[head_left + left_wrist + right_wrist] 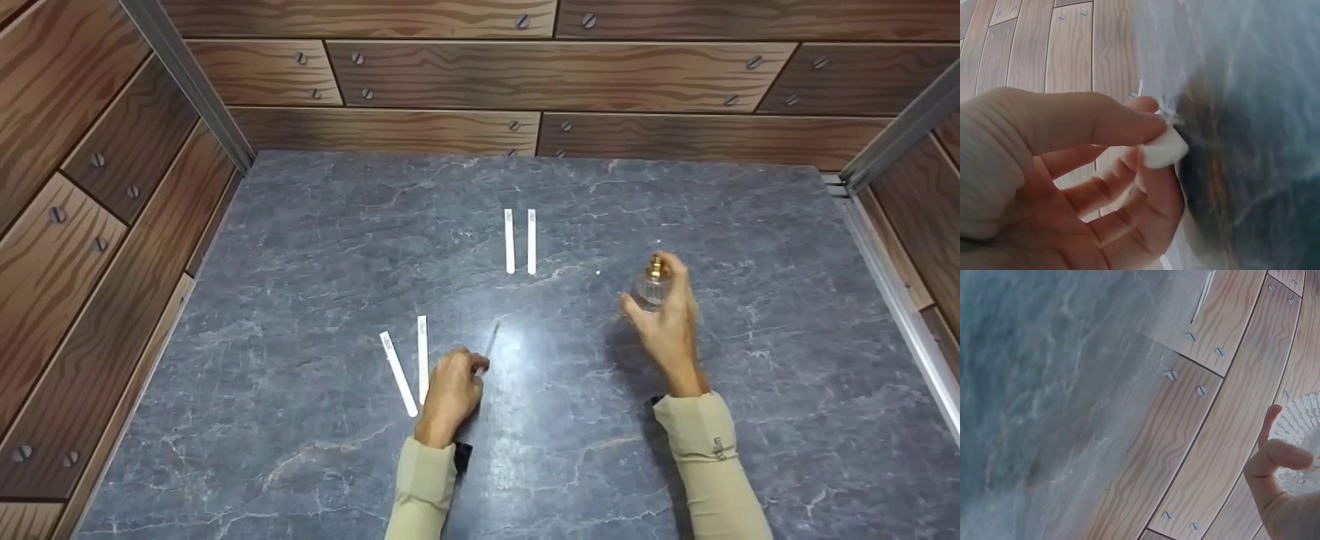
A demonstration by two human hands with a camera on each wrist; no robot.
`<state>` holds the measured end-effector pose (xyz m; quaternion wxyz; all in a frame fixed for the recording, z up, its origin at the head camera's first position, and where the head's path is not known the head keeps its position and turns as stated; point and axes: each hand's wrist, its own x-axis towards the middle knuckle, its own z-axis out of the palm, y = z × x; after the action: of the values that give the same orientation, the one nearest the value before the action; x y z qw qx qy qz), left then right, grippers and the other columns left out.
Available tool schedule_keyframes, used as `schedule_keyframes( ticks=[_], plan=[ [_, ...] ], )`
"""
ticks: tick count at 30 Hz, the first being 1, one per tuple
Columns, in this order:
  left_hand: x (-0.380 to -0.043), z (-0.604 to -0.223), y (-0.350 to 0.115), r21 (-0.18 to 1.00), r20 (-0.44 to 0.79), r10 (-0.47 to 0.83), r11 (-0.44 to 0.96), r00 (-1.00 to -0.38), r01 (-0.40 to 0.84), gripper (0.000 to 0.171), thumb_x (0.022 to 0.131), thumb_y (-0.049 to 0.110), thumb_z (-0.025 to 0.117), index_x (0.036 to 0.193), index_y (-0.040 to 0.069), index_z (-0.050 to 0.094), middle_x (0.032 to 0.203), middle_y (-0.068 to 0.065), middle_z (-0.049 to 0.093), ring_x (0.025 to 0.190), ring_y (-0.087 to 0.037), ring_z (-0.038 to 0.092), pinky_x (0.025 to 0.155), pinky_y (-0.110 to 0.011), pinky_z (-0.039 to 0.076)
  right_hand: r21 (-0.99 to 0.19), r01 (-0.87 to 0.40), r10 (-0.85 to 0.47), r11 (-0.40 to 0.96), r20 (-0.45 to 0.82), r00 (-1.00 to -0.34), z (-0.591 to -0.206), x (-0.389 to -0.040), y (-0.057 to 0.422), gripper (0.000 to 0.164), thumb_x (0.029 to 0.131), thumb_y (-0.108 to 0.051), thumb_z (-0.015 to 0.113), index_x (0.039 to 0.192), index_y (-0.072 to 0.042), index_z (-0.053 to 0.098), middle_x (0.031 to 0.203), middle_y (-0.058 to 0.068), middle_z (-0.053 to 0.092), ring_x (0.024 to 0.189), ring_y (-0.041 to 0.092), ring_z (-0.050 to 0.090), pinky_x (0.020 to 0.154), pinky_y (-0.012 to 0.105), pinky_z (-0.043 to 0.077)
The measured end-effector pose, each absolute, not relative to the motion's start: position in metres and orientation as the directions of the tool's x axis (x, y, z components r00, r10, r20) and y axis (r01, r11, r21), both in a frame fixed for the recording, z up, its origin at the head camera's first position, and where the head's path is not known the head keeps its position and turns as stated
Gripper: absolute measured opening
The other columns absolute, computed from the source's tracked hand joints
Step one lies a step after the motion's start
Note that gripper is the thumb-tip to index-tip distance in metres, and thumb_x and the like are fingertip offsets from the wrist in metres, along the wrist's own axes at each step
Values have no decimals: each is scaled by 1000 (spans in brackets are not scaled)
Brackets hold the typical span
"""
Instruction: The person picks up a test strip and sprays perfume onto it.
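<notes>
My left hand [452, 386] pinches a white paper strip [1165, 151] between thumb and fingers. In the head view that strip is seen nearly edge-on, its far end pointing away from me. A clear ribbed glass perfume bottle [649, 292] with a gold spray top [655, 267] is gripped by my right hand [670, 330], index finger on the top and thumb against the side. In the right wrist view the ribbed glass bottle [1297, 419] shows at the right edge, with fingers around it. Beside my left hand lie two more white strips, one slanted [398, 375] and one straighter strip [422, 352], partly covered by the hand.
Farther back on the grey marbled table [337, 225], two white strips lie side by side, a left strip [510, 241] and a right strip [532, 241]. Tiny white specks lie near the bottle. Wood-patterned panels [562, 75] and metal rails [892, 300] border the table.
</notes>
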<state>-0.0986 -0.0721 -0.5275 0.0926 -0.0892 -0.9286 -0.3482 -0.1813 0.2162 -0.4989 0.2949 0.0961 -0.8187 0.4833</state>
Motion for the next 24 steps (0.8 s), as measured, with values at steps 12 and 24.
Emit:
schedule_keyframes(
  ticks=[12,24],
  plan=[
    [-124,-515,-67,929,30,90,364,-995,61,59,72,-25,65,129,-10,63,119,-15,62,86,-25,66,62,-21,53,-711,-476,86,518,597,-798,-496,-186,216,70,73,16,77,135,5,46,119,33,58,111,45,56,93,60,46],
    [-138,-511,-51,975,6,140,217,-990,37,61,74,-23,57,134,-9,61,127,-16,58,92,-27,63,64,-24,52,-687,-499,45,528,610,-791,-496,-186,210,69,73,17,77,134,5,47,117,31,59,108,44,58,93,56,47]
  ],
)
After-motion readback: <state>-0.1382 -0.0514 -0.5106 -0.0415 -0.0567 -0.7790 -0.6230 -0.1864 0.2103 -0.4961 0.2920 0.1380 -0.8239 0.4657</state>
